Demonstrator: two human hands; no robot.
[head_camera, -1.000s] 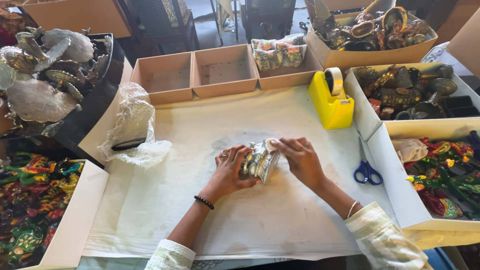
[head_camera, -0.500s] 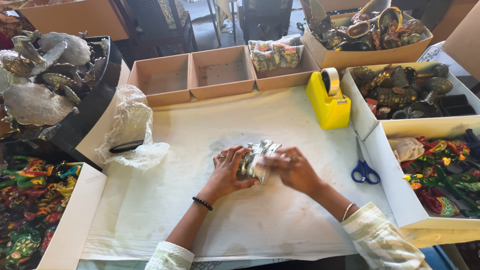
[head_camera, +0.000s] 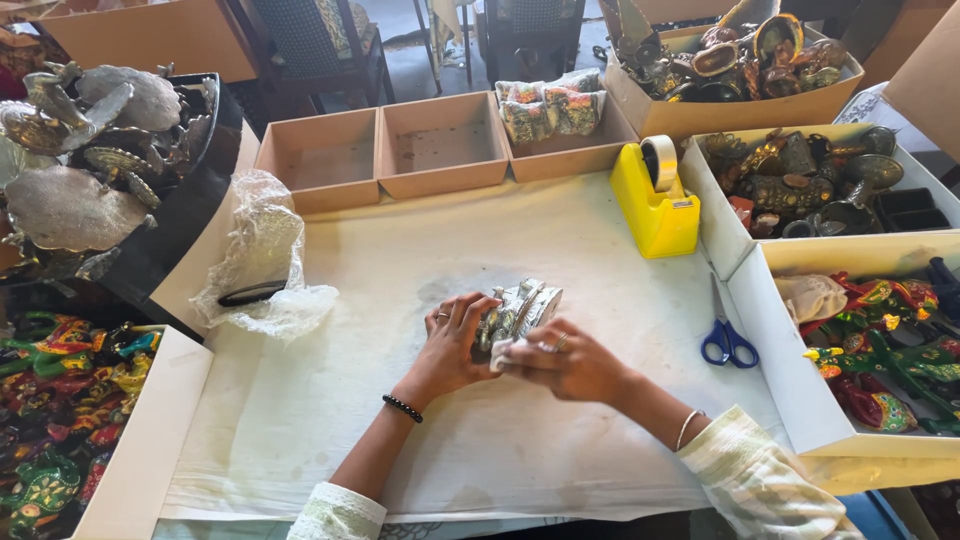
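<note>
Both hands, left hand (head_camera: 450, 345) and right hand (head_camera: 565, 362), are clasping a wrapped silvery ornament (head_camera: 518, 310) on the white cloth (head_camera: 400, 300). Blue scissors (head_camera: 727, 340) are lying nearby, right.

Single head view, steeply downward, fairly near table (head_camera: 400, 260), probably seated

Cloth-covered table (head_camera: 400, 300) — scissors (head_camera: 728, 340), tape dispenser (head_camera: 655, 200)

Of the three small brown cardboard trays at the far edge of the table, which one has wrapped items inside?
The rightmost brown tray, beside the yellow tape dispenser: it holds wrapped bundles. The other two look empty.
</note>
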